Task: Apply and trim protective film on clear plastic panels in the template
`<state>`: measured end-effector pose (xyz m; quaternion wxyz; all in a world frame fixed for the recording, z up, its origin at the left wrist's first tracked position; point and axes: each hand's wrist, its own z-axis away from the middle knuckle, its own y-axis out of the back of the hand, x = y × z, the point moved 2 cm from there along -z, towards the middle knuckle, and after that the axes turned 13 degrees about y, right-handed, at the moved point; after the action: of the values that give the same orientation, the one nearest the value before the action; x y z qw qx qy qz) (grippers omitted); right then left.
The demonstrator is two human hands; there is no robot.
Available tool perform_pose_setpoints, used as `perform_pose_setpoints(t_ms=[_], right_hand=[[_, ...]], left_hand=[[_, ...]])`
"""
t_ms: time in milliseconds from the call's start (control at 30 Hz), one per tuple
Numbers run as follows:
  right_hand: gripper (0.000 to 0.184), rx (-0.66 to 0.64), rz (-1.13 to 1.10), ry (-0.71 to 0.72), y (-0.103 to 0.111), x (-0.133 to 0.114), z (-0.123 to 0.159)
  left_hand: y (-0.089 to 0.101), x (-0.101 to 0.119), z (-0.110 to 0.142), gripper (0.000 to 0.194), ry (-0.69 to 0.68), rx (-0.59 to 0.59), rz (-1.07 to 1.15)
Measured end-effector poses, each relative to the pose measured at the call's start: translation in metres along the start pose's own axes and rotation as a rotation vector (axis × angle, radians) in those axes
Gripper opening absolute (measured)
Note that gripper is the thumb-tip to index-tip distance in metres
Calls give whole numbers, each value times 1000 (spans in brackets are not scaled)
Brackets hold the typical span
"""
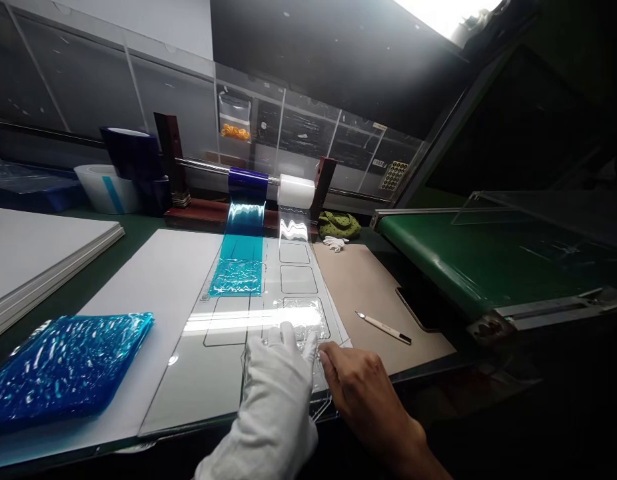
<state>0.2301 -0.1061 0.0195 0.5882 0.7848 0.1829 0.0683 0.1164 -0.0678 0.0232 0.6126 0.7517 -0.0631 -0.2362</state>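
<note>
My left hand, in a white glove, rests over the lower part of a clear sheet marked with black rounded outlines. Its fingers point forward and lie apart on a crinkled clear film. Just to the right, my bare right hand has its fingers curled and pinched at the film's right edge; the fingertips are partly hidden. A strip of blue film runs down from a blue roll onto the sheet. Beside it, clear film hangs from a white roll.
Folded blue film lies at the left. A pen-like knife rests on brown board, with a dark phone-like object beside it. A green conveyor belt stands at the right. More rolls stand at the back left.
</note>
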Motion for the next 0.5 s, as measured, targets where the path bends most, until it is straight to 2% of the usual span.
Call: perform_pose_setpoints(t_ms=[67, 133, 267, 367, 433, 500], right_hand=[[36, 38, -62, -44, 2, 2, 2], [35, 96, -265, -133, 4, 11, 5], [37, 218, -994, -308, -5, 31, 6], [35, 248, -1469, -398, -20, 37, 2], [34, 235, -1587, -427, -27, 37, -2], [35, 225, -1598, -424, -27, 38, -5]], left_hand=[[1, -1, 0, 59, -14, 12, 57], [-6, -5, 3, 70, -27, 78, 218], [-39, -12, 14, 102, -21, 332, 696], [-63, -6, 17, 110, -74, 434, 1026], [-68, 0, 16, 109, -71, 470, 1104], [-63, 1, 14, 110, -51, 509, 1099]])
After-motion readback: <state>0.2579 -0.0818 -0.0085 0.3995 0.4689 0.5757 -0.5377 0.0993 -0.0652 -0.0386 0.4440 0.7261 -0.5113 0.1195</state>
